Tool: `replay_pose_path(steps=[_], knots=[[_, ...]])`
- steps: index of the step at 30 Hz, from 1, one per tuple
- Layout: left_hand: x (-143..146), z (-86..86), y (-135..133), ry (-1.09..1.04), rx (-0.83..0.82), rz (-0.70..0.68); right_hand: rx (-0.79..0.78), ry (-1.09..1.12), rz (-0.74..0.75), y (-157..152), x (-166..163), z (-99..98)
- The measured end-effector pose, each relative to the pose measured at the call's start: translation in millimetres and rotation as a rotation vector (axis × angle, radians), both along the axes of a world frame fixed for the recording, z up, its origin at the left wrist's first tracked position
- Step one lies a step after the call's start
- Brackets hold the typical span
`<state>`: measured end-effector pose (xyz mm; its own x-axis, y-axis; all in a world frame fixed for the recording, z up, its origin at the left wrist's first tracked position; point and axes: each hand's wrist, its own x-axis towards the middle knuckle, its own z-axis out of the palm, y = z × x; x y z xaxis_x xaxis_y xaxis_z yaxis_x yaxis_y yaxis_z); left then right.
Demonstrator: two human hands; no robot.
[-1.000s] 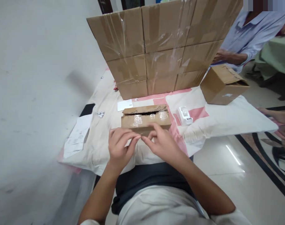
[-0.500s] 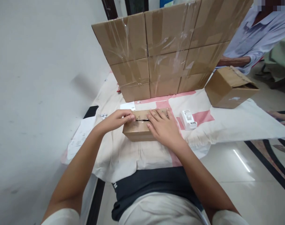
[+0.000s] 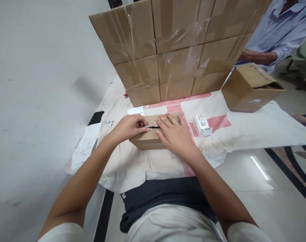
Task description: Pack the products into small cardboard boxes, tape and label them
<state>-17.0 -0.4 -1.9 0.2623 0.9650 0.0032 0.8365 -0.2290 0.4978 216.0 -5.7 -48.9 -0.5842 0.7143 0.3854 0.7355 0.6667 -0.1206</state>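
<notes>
Two hands on a small brown cardboard box at the centre of the frame, on the cloth-covered bench.

Behind the box, filling the upper middle, rises a wall of taped brown cartons, nine showing in three rows of three. One open-flapped carton sits at upper right before a co-worker's pale blue sleeve. One white tape dispenser lies just right of the box, and one printed paper sheet lies at left. The left hand curls its fingertips on the box's top seam; whether its grip pinches anything I cannot tell. The right hand lies flat, palm down, grip released, pressing the lid.
</notes>
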Motion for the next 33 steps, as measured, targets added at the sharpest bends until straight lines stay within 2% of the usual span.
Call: replay_pose_path(steps=[8, 11, 15, 21, 25, 28, 31, 33], knots=[[8.2, 5.6, -4.7, 0.293, 0.142, -0.028, 0.007, 0.014, -0.002, 1.0, -0.6, -2.1], [7.6, 7.5, -5.0, 0.327, 0.148, -0.001, 0.0, 0.021, -0.001, 0.9, -0.9, -2.0], [0.8, 0.8, 0.9, 0.244, 0.149, 0.062, -0.005, 0.034, 0.008, 0.4, -0.7, -1.8], [-8.6, -17.6, 14.7, -0.038, -0.097, 0.081, 0.0, 0.064, 0.014, 2.0, -0.2, -5.3], [-6.5, -24.3, 17.3, -0.129, -0.126, 0.108, 0.003, 0.117, 0.013, 3.4, -1.7, -7.4], [-5.4, -23.9, 12.3, -0.188, -0.122, 0.136, 0.029, 0.298, -0.002, 2.4, 0.9, -7.6], [-7.7, -21.5, 4.2, -0.194, -0.155, 0.149, 0.05, 0.742, -0.002, 2.0, 11.4, -14.7], [-10.2, -22.2, -0.2, -0.199, -0.188, 0.155, -0.055, 1.073, -0.041, 5.0, 21.4, -28.9]])
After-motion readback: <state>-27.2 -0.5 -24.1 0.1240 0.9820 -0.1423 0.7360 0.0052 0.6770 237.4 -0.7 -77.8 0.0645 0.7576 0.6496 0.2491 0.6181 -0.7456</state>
